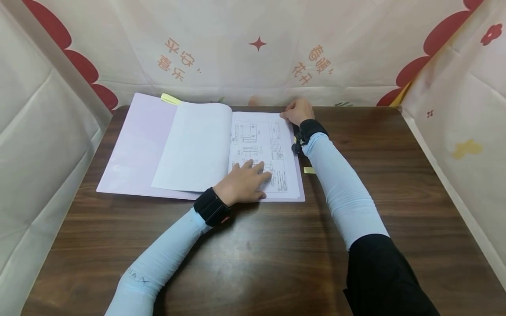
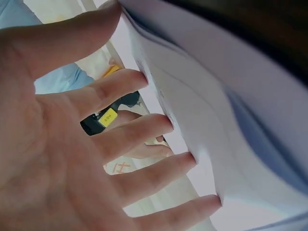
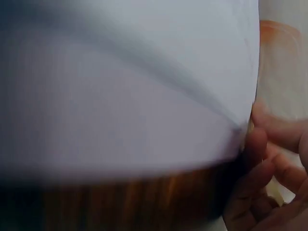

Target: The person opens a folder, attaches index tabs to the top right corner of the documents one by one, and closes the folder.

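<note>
A booklet with a light purple cover (image 1: 134, 162) lies spread on the table. Its left leaf (image 1: 193, 149) is blank white and bows up toward the fold. The right page (image 1: 258, 151) carries technical drawings and small tables of print. Across the lower part of that page my left hand (image 1: 244, 182) rests with its fingers spread; in the left wrist view its fingertips (image 2: 185, 159) touch the paper. At the top right corner my right hand (image 1: 299, 112) pinches the page between thumb and fingers, as the right wrist view (image 3: 255, 127) shows close up.
One yellow tab (image 1: 171, 99) sticks out at the booklet's top left. Another yellow strip (image 1: 309, 170) shows beside its right edge, near my right sleeve. The dark wooden table (image 1: 253, 263) is bounded by pale printed cloth (image 1: 257, 66) behind and at both sides.
</note>
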A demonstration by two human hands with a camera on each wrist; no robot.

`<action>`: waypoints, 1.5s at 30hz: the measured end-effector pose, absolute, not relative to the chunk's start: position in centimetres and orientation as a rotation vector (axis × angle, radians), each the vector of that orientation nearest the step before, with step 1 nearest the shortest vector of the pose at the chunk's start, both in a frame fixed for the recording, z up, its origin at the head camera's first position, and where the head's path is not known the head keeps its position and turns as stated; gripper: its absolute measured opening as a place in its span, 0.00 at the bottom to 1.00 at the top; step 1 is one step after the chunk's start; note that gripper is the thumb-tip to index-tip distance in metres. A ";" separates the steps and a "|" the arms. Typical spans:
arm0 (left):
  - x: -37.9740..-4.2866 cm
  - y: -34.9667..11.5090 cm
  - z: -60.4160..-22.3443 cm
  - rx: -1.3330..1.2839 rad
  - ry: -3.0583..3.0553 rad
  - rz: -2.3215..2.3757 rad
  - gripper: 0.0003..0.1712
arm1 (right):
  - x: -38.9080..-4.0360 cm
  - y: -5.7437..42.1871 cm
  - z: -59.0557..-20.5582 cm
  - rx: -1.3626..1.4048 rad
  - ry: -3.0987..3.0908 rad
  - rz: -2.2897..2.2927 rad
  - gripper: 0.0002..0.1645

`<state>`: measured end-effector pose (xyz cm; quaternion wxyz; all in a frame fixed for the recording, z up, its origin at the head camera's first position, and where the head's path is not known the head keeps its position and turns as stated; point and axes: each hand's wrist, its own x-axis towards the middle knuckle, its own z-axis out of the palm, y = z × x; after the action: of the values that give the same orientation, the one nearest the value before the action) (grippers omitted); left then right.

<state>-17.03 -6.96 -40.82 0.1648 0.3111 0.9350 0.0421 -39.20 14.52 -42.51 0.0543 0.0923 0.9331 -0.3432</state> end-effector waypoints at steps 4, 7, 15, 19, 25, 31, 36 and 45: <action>-16.9 -7.0 -40.8 0.883 2.667 0.113 0.38 | -39.1 14.7 -42.5 0.265 2.822 -1.028 0.22; -16.9 -6.9 -40.8 0.889 2.667 0.112 0.38 | -38.6 14.6 -42.1 0.279 2.823 -1.011 0.20; -17.0 -6.8 -40.7 0.900 2.681 0.150 0.36 | -38.0 14.4 -41.4 0.296 2.834 -1.012 0.16; -17.0 -6.7 -40.7 0.894 2.675 0.157 0.36 | -38.2 14.7 -41.5 0.316 2.830 -1.008 0.18; -16.9 -6.6 -40.7 0.904 2.685 0.156 0.36 | -37.7 15.8 -41.2 0.266 2.857 -0.995 0.21; -16.9 -7.1 -40.7 0.913 2.686 0.189 0.36 | -36.5 18.5 -40.7 0.155 2.814 -1.004 0.23; -16.8 -7.3 -40.9 0.894 2.698 0.222 0.36 | -32.3 19.9 -39.8 -0.191 2.807 -0.888 0.18; -17.2 -7.6 -40.7 0.905 2.704 0.233 0.37 | -21.6 18.5 -39.1 -0.694 2.826 -0.346 0.41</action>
<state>-17.20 -7.55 -40.70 0.1398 0.3133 0.9358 0.0807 -21.55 18.53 -39.14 0.1055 -0.2354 0.9590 -0.1175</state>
